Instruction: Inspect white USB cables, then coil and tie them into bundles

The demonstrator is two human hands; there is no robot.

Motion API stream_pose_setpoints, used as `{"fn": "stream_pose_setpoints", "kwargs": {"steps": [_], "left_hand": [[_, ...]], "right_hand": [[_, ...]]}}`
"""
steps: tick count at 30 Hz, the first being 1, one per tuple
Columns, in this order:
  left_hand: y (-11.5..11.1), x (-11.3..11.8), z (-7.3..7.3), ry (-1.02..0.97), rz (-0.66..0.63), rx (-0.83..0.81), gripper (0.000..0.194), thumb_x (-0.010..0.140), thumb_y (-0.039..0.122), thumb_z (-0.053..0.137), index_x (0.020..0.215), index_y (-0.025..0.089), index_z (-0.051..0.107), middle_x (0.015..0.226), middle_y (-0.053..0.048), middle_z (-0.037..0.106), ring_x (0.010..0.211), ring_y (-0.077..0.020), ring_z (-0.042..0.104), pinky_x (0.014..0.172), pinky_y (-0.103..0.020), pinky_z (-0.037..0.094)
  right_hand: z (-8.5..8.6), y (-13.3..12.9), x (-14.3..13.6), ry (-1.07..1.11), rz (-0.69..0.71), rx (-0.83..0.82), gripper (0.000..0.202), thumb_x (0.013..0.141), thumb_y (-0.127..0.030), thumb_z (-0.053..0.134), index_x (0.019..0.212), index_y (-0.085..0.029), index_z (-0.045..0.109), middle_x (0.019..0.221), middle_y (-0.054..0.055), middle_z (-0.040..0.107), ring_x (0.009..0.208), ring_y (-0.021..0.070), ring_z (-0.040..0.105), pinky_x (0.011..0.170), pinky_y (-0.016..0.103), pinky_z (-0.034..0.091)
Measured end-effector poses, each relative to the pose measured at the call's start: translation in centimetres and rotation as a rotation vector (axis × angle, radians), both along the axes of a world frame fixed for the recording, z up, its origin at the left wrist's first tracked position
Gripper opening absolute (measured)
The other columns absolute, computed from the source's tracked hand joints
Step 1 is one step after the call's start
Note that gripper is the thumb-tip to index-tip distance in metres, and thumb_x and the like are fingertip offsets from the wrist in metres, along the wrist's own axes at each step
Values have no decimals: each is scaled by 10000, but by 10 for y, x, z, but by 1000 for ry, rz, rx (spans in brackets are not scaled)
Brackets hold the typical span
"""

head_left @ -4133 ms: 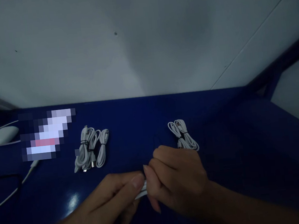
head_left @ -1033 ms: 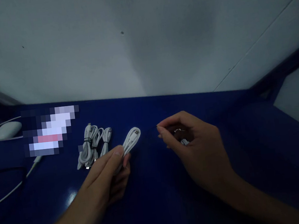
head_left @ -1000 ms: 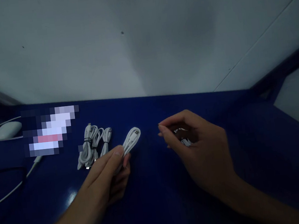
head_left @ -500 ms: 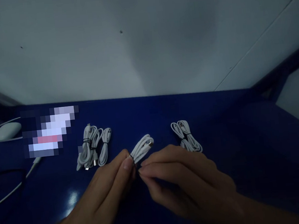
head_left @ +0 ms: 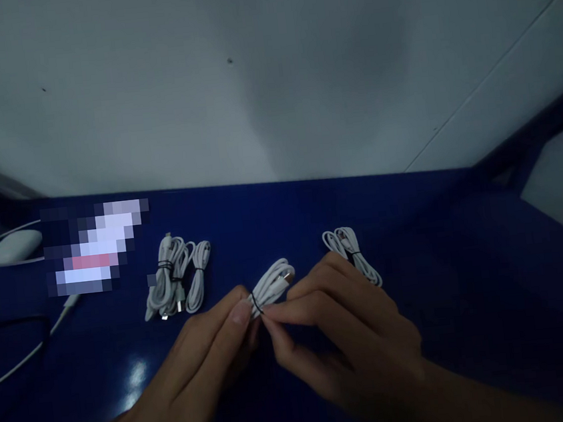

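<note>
left hand [head_left: 210, 353] pinches coiled white cable [head_left: 272, 283] above tabletop [head_left: 272, 218] | right hand [head_left: 344, 325] fingers closed on black tie [head_left: 255, 303] | risk: tie slips; coil likely springs loose

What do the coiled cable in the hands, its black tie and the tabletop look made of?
Coiled cable: white, smooth sheath, likely plastic or rubber. Black tie: thin dark band, material unclear. Tabletop: deep blue, glossy, with a bright glare; probably painted or laminated.

- Exposure: dim overall, with a blue cast.
- Glare: one small highlight on the blue table [head_left: 134, 377], lower left.
- Shadow: broad soft patch on the wall [head_left: 267, 71].
- Distortion: wide-angle bending at edges; corners darkened.
- Obscured: pixelated block at left.
</note>
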State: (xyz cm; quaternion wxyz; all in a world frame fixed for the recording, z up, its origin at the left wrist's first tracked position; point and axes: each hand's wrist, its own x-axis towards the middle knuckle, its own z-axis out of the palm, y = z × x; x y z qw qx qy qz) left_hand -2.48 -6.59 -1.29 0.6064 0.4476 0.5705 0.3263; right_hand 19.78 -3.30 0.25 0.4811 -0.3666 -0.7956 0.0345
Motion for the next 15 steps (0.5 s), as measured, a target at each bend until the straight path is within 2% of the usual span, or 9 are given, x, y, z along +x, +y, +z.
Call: {"fn": "stream_pose_setpoints", "kwargs": {"steps": [3,6,8,10,11,13,15], "left_hand": [[5,3,5,7,27,-102,472,875,511,871,1334,411,824,1623,11,661,1577,-355,532,1104,-374,652],[13,5,5,4,19,-112,436,888,580,863,1280,392,835,1507,-17,723,1495,-326,597,1039,-319,658],[19,7,5,-33,-31,-86,354,909,573,858,1179,345,840,1257,-59,797,1306,-314,696,891,-298,676],[23,10,6,-90,-72,-92,271,956,549,826,1036,291,807,954,-56,767,996,-270,735,690,-268,632],[25,11,6,-120,-82,-112,269,979,537,807,967,270,774,834,-33,709,836,-229,696,604,-246,577],[28,14,7,-187,-87,-161,330,1012,528,775,867,244,692,683,24,554,603,-150,518,491,-211,433],[32,16,5,-290,-122,-208,420,1027,553,742,801,231,597,614,74,386,512,-110,301,442,-205,286]], "right_hand": [[-1,-1,0,4,-10,5,251,930,29,736,927,-212,668,748,19,746,654,166,675,597,349,570],[-4,-3,1,-4,-14,6,259,921,35,743,906,-209,659,737,13,732,645,160,657,587,344,561],[-6,-3,1,3,-9,2,258,924,31,742,905,-212,655,731,10,726,638,156,642,574,337,546],[-7,-3,1,12,-6,-9,257,933,27,728,924,-219,652,750,11,733,653,158,641,586,336,544],[-7,-2,1,20,-4,-15,256,940,21,721,937,-224,650,766,11,738,668,160,644,599,337,547],[-7,-2,1,51,-11,-37,243,953,-7,725,959,-235,642,784,5,729,692,161,645,610,331,549],[-7,-2,0,110,-30,-107,223,951,-63,756,978,-244,630,791,-10,695,699,156,638,593,313,542]]}}
